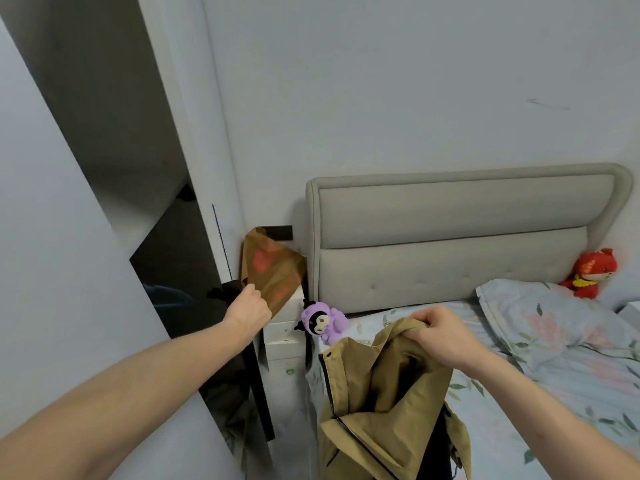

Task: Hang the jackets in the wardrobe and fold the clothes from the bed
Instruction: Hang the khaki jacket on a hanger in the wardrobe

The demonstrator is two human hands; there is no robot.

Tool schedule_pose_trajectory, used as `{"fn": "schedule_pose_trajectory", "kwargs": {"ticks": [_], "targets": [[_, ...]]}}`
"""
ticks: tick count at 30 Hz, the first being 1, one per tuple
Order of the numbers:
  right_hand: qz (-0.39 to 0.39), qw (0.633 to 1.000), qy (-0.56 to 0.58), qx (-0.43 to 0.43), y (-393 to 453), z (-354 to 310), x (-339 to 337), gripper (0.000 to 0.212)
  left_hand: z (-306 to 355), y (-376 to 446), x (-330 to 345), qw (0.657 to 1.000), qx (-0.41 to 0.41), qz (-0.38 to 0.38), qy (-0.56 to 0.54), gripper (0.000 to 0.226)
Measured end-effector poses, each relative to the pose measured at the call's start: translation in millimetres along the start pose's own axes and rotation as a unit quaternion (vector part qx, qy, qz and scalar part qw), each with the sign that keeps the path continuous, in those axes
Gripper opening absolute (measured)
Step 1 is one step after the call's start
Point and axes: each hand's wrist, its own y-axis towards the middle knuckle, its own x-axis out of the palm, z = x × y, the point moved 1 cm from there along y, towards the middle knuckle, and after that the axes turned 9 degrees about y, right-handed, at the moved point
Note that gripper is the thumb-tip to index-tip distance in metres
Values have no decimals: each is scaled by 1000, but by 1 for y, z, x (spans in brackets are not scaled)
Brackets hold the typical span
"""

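Khaki jacket [381,393] bunched in right hand [446,337].

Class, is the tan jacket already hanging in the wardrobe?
No: the right hand grips the tan jacket over the bed.

A tan jacket [377,403] with a dark zipper hangs open and crumpled, its top bunched up, above the floral-sheeted bed [554,393].

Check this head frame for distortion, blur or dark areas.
Head view: wide-angle bending curves the headboard and slants the wardrobe door; lighting is soft and even; the wardrobe interior is too dark to read; the left hand looks slightly soft.
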Motion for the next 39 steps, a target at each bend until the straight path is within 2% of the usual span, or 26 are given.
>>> {"fn": "schedule_pose_trajectory", "kwargs": {"ticks": [6, 16, 24, 31, 36, 39], "targets": [[8, 1000, -12, -5, 2, -2, -7, 23, 2, 26, -16, 998, 9, 65, -7, 22], [-15, 1000, -16, 1, 53, -16, 10, 24, -3, 104, -45, 984, 63, 158, 58, 21], [-24, 999, -1, 31, 75, -17, 12, 24, -17, 174, -59, 974, 97, 182, 96, 21], [-16, 998, 4, 56, 87, -21, 20, 22, -19, 184, -41, 962, 127, 215, 107, 20], [-23, 998, 14, 56, 86, -29, 30, 23, -12, 186, -39, 959, 134, 247, 42, 20], [-26, 998, 16, 53, 81, -29, 30, 23, -6, 177, -33, 930, 140, 326, -96, 25]]}}
